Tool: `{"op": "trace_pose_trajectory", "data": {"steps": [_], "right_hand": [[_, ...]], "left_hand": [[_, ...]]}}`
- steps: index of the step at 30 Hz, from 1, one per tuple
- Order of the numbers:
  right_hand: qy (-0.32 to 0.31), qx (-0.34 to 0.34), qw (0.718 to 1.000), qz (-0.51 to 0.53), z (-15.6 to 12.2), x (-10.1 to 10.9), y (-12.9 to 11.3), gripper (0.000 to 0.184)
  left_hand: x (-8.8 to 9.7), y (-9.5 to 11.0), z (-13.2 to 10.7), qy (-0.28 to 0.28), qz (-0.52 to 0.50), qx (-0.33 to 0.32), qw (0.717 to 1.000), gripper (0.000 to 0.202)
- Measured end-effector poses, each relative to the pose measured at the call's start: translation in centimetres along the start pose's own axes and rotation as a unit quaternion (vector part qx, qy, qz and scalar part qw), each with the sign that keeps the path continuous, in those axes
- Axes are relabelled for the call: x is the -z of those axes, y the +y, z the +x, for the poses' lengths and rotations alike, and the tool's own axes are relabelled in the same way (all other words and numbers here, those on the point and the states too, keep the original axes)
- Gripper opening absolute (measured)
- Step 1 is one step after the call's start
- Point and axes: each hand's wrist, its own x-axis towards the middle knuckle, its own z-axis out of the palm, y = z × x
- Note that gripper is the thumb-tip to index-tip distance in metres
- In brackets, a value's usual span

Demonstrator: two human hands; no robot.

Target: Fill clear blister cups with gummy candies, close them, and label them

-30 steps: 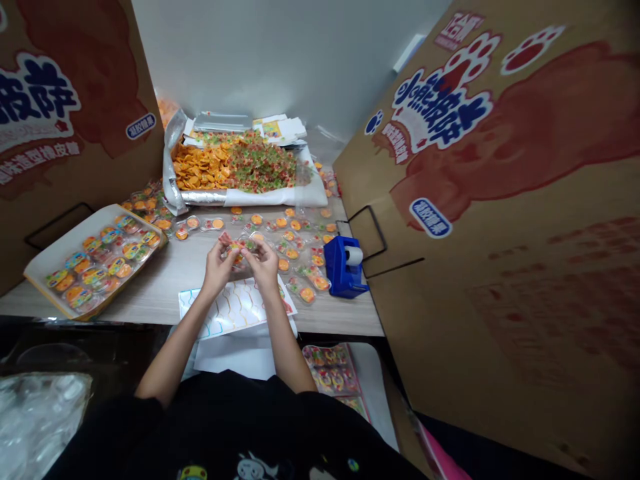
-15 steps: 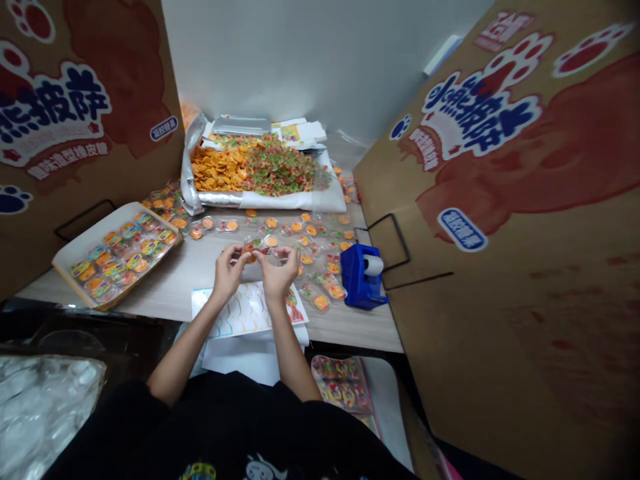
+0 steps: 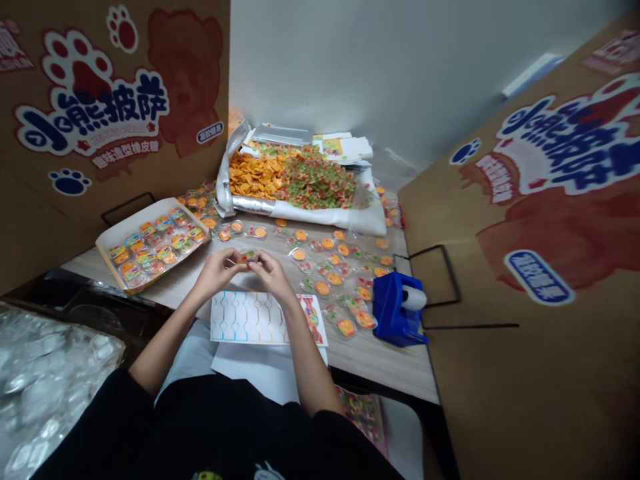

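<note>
My left hand [image 3: 221, 268] and my right hand [image 3: 273, 272] pinch a small clear candy pack [image 3: 247, 257] between their fingertips. Red and green bits show inside it; the fingers hide part of it. Just below the hands lies a sticker sheet [image 3: 247, 319] with wavy blue and gold outlines, partly covered by my right forearm. To the right of my hands, several clear candy packs [image 3: 323, 288] with orange rounds are spread over the table. On the left stands a carton tray [image 3: 111, 241] of candy packs with colourful labels.
An open foil-lined bag [image 3: 320, 217] holds orange candies [image 3: 255, 175] and red-green candies [image 3: 320, 177] at the back. A blue tape dispenser [image 3: 393, 310] stands at the right. Large cardboard boxes [image 3: 200, 80] flank the table [image 3: 400, 363]. Clear plastic shells [image 3: 40, 387] fill a container lower left.
My view has turned left, so the scene sits further right. Both hands have drawn left, away from the spread packs, with the candy pack still between them.
</note>
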Motion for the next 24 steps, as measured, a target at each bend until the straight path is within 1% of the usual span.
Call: {"op": "trace_pose_trajectory", "data": {"steps": [3, 5, 7, 9, 11, 13, 14, 15, 16, 17, 18, 20, 21, 22, 23, 24], "right_hand": [[-0.027, 0.017, 0.999, -0.006, 2.2, -2.1, -0.6, 0.024], [-0.045, 0.027, 0.999, -0.01, 3.1, -3.2, -1.0, 0.023], [-0.062, 0.034, 0.998, -0.005, 3.6, -4.0, -1.2, 0.025], [-0.072, 0.038, 0.997, 0.014, 4.3, -4.8, -1.3, 0.032], [-0.079, 0.042, 0.996, 0.02, 5.7, -5.6, -1.0, 0.037], [-0.082, 0.052, 0.995, -0.016, 7.8, -6.8, -0.3, 0.036], [-0.08, 0.059, 0.993, -0.056, 9.1, -7.5, 0.2, 0.033], [-0.079, 0.068, 0.988, -0.112, 10.3, -8.3, 0.8, 0.029], [-0.081, 0.082, 0.976, -0.186, 11.5, -9.2, 1.3, 0.025], [-0.091, 0.097, 0.954, -0.269, 12.4, -10.1, 1.8, 0.021], [-0.105, 0.11, 0.926, -0.346, 13.2, -11.0, 2.2, 0.019], [-0.134, 0.128, 0.873, -0.451, 13.7, -12.3, 2.7, 0.017], [-0.144, 0.132, 0.859, -0.473, 13.7, -12.7, 2.9, 0.018], [-0.147, 0.136, 0.851, -0.485, 13.4, -12.9, 3.0, 0.019], [-0.148, 0.141, 0.841, -0.501, 13.1, -13.0, 3.0, 0.021], [-0.151, 0.148, 0.821, -0.53, 12.8, -13.0, 2.9, 0.023]], "left_hand": [[2.4, 0.3, -0.4, 0.012, -0.01, 0.01, 1.0, 0.026], [3.6, 0.4, -0.8, 0.03, -0.027, 0.02, 0.999, 0.027], [4.3, 0.6, -1.1, 0.042, -0.034, 0.033, 0.998, 0.028], [4.8, 0.7, -1.1, 0.046, -0.03, 0.048, 0.997, 0.03], [5.4, 0.7, -0.9, 0.068, -0.006, 0.054, 0.996, 0.032], [6.5, 0.5, -0.6, 0.13, 0.063, 0.045, 0.988, 0.033], [7.3, 0.3, -0.6, 0.168, 0.122, 0.039, 0.977, 0.034], [8.2, 0.0, -0.6, 0.197, 0.191, 0.038, 0.961, 0.034], [9.2, -0.3, -0.9, 0.209, 0.264, 0.045, 0.941, 0.035], [10.2, -0.6, -1.3, 0.202, 0.332, 0.063, 0.92, 0.037], [11.3, -1.1, -1.9, 0.181, 0.389, 0.089, 0.899, 0.039], [13.0, -2.0, -3.4, 0.125, 0.469, 0.152, 0.861, 0.044], [13.6, -2.5, -4.3, 0.097, 0.494, 0.179, 0.845, 0.047], [14.0, -3.1, -5.1, 0.069, 0.511, 0.201, 0.833, 0.05], [14.1, -3.5, -5.7, 0.04, 0.521, 0.216, 0.825, 0.054], [14.1, -3.9, -6.3, 0.011, 0.527, 0.225, 0.819, 0.058]]}}
